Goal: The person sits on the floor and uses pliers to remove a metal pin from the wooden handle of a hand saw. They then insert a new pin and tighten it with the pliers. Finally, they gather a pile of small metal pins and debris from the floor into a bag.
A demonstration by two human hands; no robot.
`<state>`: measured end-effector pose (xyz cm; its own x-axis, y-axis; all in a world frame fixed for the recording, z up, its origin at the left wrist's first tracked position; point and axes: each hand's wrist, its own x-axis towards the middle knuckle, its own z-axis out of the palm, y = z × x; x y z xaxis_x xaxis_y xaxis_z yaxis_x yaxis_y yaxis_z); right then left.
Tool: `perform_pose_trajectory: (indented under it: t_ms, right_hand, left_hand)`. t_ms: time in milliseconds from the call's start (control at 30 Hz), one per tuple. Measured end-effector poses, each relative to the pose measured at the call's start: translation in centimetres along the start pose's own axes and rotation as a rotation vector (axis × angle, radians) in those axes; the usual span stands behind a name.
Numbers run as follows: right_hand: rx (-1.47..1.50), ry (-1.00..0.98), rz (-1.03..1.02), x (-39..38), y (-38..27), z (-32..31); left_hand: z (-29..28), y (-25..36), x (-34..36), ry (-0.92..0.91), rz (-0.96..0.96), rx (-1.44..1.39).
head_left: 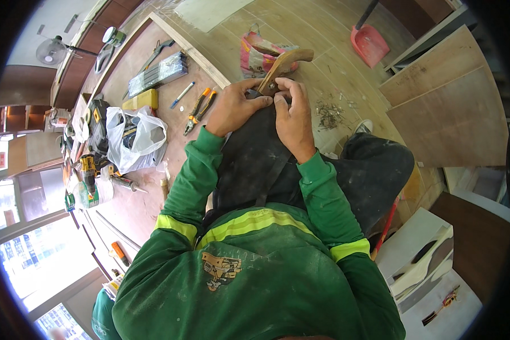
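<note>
Above my knee, both hands are closed on a curved brown wooden handle [289,58] with a small round metal fastener [272,86] on its side. My left hand [232,109] grips its lower end between thumb and fingers. Beside the fastener, the thumb and fingertips of my right hand [293,113] press on the wood. Whatever the handle joins to is hidden by my hands and dark trousers. Nearest my left hand on the table lie orange-handled pliers [197,112] and a blue-and-white pen [182,95].
The worktable [153,195] at left carries a white plastic bag [133,141], a yellow box [141,100], a plastic-wrapped pack [160,75] and a yellow drill [88,170]. A sack [252,54], scattered screws [330,115] and a red dustpan [370,46] rest on the floor. Plywood panels [450,113] lean right.
</note>
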<state>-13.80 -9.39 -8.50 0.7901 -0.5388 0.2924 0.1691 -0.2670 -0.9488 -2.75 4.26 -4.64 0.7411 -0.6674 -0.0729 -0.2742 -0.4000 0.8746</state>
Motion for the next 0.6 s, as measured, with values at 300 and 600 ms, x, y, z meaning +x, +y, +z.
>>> perform_pose_trajectory:
  t_ms: [300,600]
  right_hand:
    - [0.110,-0.008,0.069,0.1,0.0,0.1]
    - [0.215,-0.010,0.176,0.2,0.6,0.3]
  left_hand:
    - [-0.2,-0.7,0.3,-0.029,-0.004,-0.056]
    - [-0.4,-0.6,0.5,-0.050,-0.026,-0.050]
